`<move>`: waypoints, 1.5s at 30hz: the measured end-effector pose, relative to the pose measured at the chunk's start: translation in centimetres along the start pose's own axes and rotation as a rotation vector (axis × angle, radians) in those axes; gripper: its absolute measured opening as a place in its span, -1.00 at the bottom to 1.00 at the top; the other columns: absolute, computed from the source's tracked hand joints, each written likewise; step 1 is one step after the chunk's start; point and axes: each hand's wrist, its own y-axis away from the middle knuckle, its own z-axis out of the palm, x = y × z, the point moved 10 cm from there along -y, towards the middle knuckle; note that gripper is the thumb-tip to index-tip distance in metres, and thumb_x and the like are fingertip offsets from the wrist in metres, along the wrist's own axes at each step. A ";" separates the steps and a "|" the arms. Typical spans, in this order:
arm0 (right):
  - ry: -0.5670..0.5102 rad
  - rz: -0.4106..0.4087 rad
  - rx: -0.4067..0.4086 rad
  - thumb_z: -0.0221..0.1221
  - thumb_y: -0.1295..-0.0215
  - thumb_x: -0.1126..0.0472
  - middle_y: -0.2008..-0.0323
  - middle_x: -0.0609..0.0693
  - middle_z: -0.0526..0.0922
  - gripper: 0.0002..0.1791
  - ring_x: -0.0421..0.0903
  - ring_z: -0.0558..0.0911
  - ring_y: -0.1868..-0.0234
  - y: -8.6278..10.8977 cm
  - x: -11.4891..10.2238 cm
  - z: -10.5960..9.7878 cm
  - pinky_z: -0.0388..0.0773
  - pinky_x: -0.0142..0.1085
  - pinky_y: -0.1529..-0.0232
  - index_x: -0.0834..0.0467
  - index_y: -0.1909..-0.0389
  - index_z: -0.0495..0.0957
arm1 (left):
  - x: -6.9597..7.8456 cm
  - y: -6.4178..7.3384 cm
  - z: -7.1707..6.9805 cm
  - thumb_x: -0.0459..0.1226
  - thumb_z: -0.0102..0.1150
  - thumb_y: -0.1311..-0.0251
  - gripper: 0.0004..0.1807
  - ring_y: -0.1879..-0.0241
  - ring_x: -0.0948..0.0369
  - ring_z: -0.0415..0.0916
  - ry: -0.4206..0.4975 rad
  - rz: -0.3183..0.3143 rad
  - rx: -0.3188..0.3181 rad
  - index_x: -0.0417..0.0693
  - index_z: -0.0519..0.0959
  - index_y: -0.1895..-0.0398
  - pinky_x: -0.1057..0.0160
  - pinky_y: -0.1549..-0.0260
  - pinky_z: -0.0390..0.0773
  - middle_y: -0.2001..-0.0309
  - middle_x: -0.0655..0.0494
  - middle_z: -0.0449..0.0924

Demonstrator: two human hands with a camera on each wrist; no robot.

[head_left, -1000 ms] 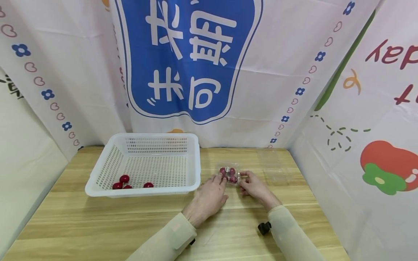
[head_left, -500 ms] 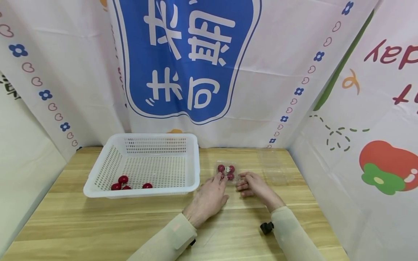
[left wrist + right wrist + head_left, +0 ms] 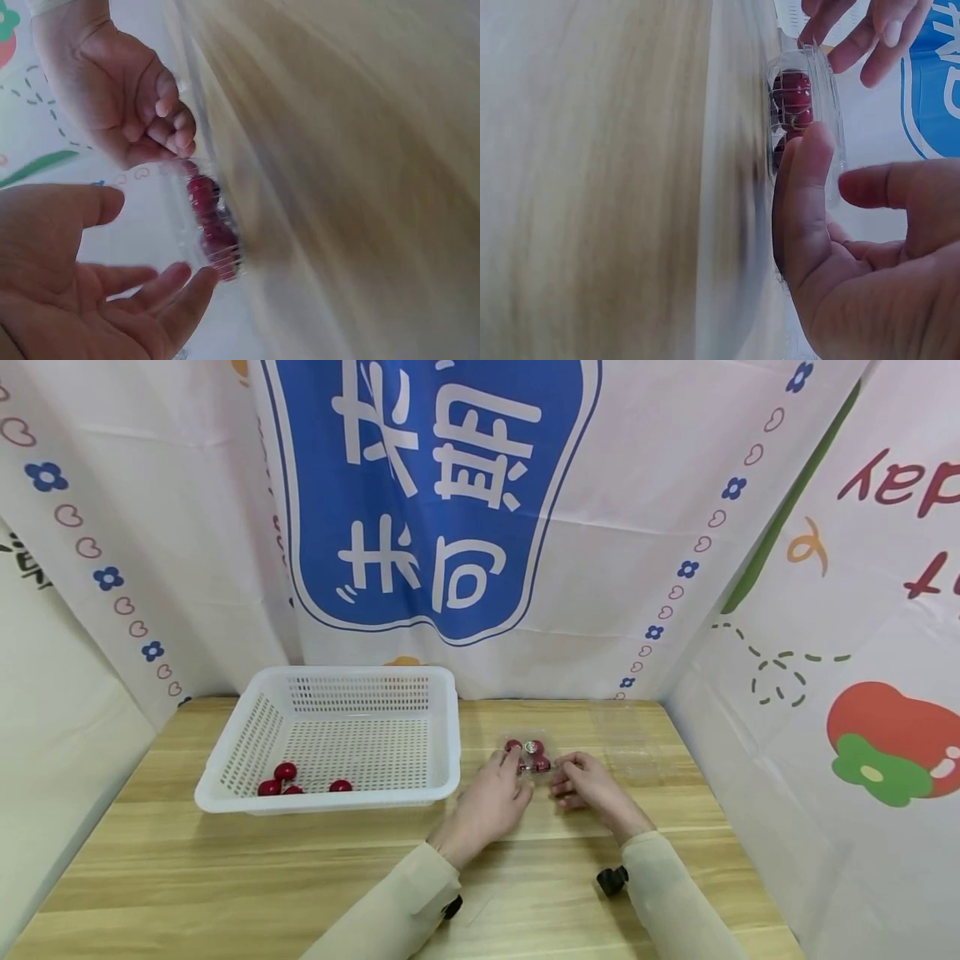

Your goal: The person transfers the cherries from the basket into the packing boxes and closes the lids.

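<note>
A small clear plastic clamshell box (image 3: 531,771) holding several dark red round fruits (image 3: 795,94) sits on the table, a round sticker on its lid. My left hand (image 3: 487,806) is at the box's left side. In the left wrist view, its fingers (image 3: 196,296) are spread, one fingertip right at the box's corner and the thumb apart. My right hand (image 3: 594,787) is at the box's right edge. Its index fingertip overlaps the near end of the box in the right wrist view, with the thumb a gap away.
A white perforated plastic basket (image 3: 327,799) stands to the left, with several red fruits (image 3: 285,771) in its front left part. Clear, faint plastic pieces (image 3: 630,747) lie at the back right of the wooden table (image 3: 225,877). Printed cloth walls (image 3: 600,568) enclose the back and sides.
The box has shifted slightly right and turned. My left hand has moved a little right with its fingers lifted off the lid. My right hand drew back, then returned to the box's edge.
</note>
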 end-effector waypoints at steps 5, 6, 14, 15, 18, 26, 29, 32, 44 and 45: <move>0.017 -0.006 0.020 -0.06 -0.92 0.16 -0.12 0.30 0.75 -0.55 -0.07 0.80 0.09 0.1 -0.1 -0.6 0.91 -0.26 0.19 0.43 -0.47 0.46 | -0.9 -1.1 0.0 -0.15 0.24 -0.76 -0.26 -0.46 -0.30 0.68 0.091 -0.059 0.060 -0.43 0.34 -0.76 -0.24 -0.57 0.72 -0.52 -0.42 0.59; 0.022 -0.010 0.023 -0.07 -0.91 0.16 -0.12 0.30 0.76 -0.56 -0.07 0.80 0.09 0.1 -0.1 -0.6 0.91 -0.27 0.19 0.43 -0.45 0.47 | -1.0 -1.2 0.0 -0.16 0.24 -0.75 -0.27 -0.43 -0.29 0.70 0.094 -0.063 0.066 -0.45 0.36 -0.74 -0.23 -0.55 0.74 -0.48 -0.41 0.60; 0.044 -0.021 0.030 0.00 -0.91 0.23 -0.12 0.35 0.77 -0.67 -0.08 0.82 0.09 0.4 -0.4 -0.7 0.91 -0.30 0.20 0.44 -0.32 0.50 | -1.6 -2.1 0.3 -0.23 0.25 -0.75 -0.44 -0.28 -0.21 0.77 0.098 -0.124 0.065 -0.37 0.54 -0.63 -0.13 -0.34 0.88 -0.48 -0.40 0.56; 0.044 -0.019 0.030 0.01 -0.91 0.24 -0.12 0.35 0.78 -0.67 -0.08 0.82 0.09 0.4 -0.4 -0.8 0.91 -0.31 0.20 0.44 -0.33 0.50 | -1.8 -2.2 0.3 -0.25 0.23 -0.75 -0.44 -0.28 -0.21 0.77 0.098 -0.133 0.061 -0.36 0.54 -0.64 -0.13 -0.34 0.89 -0.48 -0.41 0.56; 0.048 -0.014 0.025 0.01 -0.90 0.28 -0.16 0.38 0.77 -0.65 -0.07 0.81 0.07 0.4 -0.4 -0.9 0.89 -0.32 0.21 0.45 -0.42 0.47 | -2.0 -2.4 0.4 -0.31 0.18 -0.75 -0.43 -0.27 -0.21 0.77 0.109 -0.143 0.047 -0.33 0.48 -0.69 -0.15 -0.28 0.90 -0.44 -0.44 0.61; 0.060 -0.026 0.004 0.01 -0.84 0.33 -0.03 0.28 0.74 -0.51 -0.04 0.79 0.11 0.5 -0.5 -0.9 0.87 -0.28 0.24 0.42 -0.62 0.36 | -2.3 -2.7 0.8 -0.39 0.10 -0.72 -0.38 0.11 -0.14 0.85 0.180 -0.129 0.018 -0.43 0.34 -0.73 -0.10 0.15 0.92 -0.13 -0.40 0.83; 0.075 -0.038 -0.004 0.01 -0.83 0.35 -0.02 0.27 0.71 -0.43 -0.03 0.78 0.12 0.7 -0.6 -0.9 0.88 -0.28 0.25 0.38 -0.72 0.29 | -2.7 -2.8 1.3 -0.35 0.09 -0.74 -0.33 0.16 -0.13 0.82 0.210 -0.151 -0.029 -0.43 0.29 -0.78 -0.09 0.15 0.90 -0.25 -0.46 0.80; 0.097 -0.052 -0.017 0.01 -0.80 0.38 -0.05 0.30 0.71 -0.34 -0.02 0.78 0.11 0.8 -0.8 -0.8 0.89 -0.27 0.25 0.34 -0.81 0.20 | -3.2 -3.0 1.8 -0.30 0.07 -0.76 -0.27 0.37 0.06 0.69 0.262 -0.190 -0.074 -0.36 0.20 -0.85 0.09 0.38 0.80 -0.12 -0.40 0.84; 0.113 -0.051 -0.047 -0.01 -0.76 0.39 -0.06 0.31 0.69 -0.26 0.00 0.75 0.11 0.8 -0.7 -0.6 0.89 -0.25 0.22 0.30 -0.86 0.12 | -4.0 -3.0 2.9 -0.26 -0.02 -0.80 -0.14 0.53 0.17 0.56 0.500 -0.312 -0.140 -0.19 -0.11 -0.97 0.30 0.55 0.50 0.50 0.09 0.61; 0.114 -0.046 -0.049 -0.01 -0.76 0.39 -0.06 0.30 0.69 -0.26 0.00 0.75 0.11 0.8 -0.7 -0.5 0.89 -0.25 0.21 0.29 -0.86 0.13 | -4.0 -2.9 2.9 -0.27 -0.02 -0.79 -0.14 0.52 0.17 0.57 0.519 -0.313 -0.143 -0.17 -0.12 -0.97 0.29 0.53 0.52 0.49 0.08 0.60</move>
